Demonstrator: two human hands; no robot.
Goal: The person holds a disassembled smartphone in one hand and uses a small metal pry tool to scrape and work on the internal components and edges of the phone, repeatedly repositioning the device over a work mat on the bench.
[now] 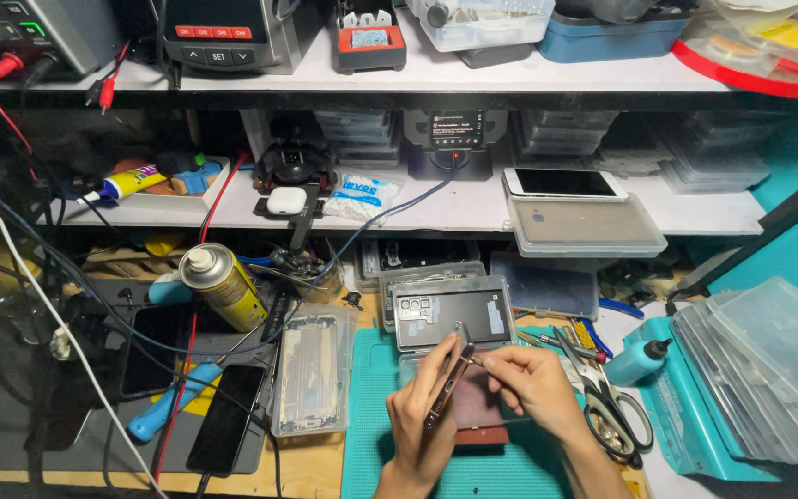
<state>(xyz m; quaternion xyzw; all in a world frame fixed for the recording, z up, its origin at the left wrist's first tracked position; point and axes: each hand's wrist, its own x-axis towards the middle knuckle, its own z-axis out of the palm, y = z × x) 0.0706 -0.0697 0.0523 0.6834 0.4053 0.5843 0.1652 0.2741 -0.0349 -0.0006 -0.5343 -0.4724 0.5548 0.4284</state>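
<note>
My left hand (420, 416) holds a thin dark phone (447, 386) on edge, tilted up over a teal work mat (371, 434). My right hand (533, 381) pinches a slim metal tool (469, 344) whose tip meets the top edge of that phone. Just behind the hands lies a grey phone back cover (454, 316) in a clear tray. A dark red pad (480, 407) sits under the hands, partly hidden.
Scissors (607, 397) and a small teal bottle (637, 360) lie to the right, beside stacked clear lids (768, 370). At left are a yellow spray can (223, 285), a phone frame in a clear case (311, 370), black phones (225, 418) and cables. Shelves behind hold equipment.
</note>
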